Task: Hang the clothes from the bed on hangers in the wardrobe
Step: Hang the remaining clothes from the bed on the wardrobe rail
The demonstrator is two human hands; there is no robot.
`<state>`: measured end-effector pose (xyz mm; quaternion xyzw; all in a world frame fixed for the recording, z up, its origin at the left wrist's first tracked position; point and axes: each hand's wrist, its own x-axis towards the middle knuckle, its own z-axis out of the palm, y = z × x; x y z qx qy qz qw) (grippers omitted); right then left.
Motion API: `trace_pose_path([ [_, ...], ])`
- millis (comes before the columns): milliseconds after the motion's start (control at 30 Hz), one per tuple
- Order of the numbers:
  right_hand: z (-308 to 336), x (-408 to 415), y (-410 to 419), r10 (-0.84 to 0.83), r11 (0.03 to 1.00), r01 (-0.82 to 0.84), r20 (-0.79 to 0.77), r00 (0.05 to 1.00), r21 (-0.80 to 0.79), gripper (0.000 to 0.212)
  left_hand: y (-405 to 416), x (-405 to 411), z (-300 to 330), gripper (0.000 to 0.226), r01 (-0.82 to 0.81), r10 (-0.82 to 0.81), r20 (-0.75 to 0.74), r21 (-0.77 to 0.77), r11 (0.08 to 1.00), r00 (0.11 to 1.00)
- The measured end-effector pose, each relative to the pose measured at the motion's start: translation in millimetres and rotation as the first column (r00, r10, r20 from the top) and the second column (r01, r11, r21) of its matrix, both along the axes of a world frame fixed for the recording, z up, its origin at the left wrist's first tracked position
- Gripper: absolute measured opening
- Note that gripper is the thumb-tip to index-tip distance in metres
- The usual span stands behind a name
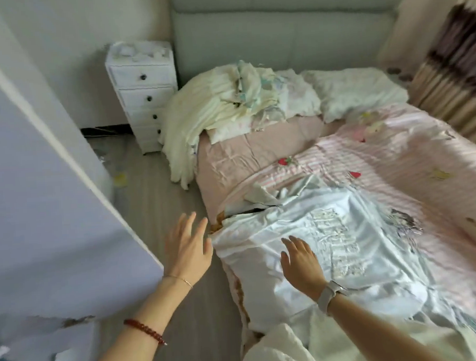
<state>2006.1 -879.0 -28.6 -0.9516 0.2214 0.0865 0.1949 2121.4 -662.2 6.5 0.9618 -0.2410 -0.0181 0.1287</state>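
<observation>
A shiny white satin garment [331, 239] lies spread flat on the near left part of the pink bed [395, 161], its edge hanging over the bedside. My left hand [188, 246] hovers open over the floor just left of the garment's edge, fingers spread. Above the garment's near part is my right hand [300, 262], open with its palm down, and I cannot tell whether it touches the cloth. A white wardrobe door [39, 204] stands open at the left. No hanger is visible.
A cream blanket and crumpled clothes [227, 103] are heaped at the head of the bed, spilling toward the floor. A white chest of drawers [144, 91] stands beside the padded headboard [278, 32]. A striped curtain [454, 67] hangs at the right. Grey floor [154, 190] runs between wardrobe and bed.
</observation>
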Motion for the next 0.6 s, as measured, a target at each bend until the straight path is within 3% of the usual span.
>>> trace_pose_path([
  [233,-42,-38,-157,-0.418,0.902,0.425,-0.094,0.904,0.079,0.042,-180,40,-26,0.044,0.250,-0.253,-0.210,-0.040,0.967,0.944],
  [400,-75,-72,-252,-0.666,0.725,0.678,-0.129,0.735,0.121,0.041,-299,32,-67,0.042,0.458,-0.413,-0.314,0.082,0.885,0.855],
  [500,-96,-91,-299,-0.783,0.576,0.803,-0.179,0.596,0.151,0.042,-354,21,-96,0.043,0.511,-0.419,-0.428,0.123,0.851,0.801],
  [600,-113,-109,-335,-0.822,0.519,0.846,-0.201,0.533,0.120,0.043,-386,8,-122,0.046,0.574,-0.448,-0.469,0.165,0.802,0.761],
])
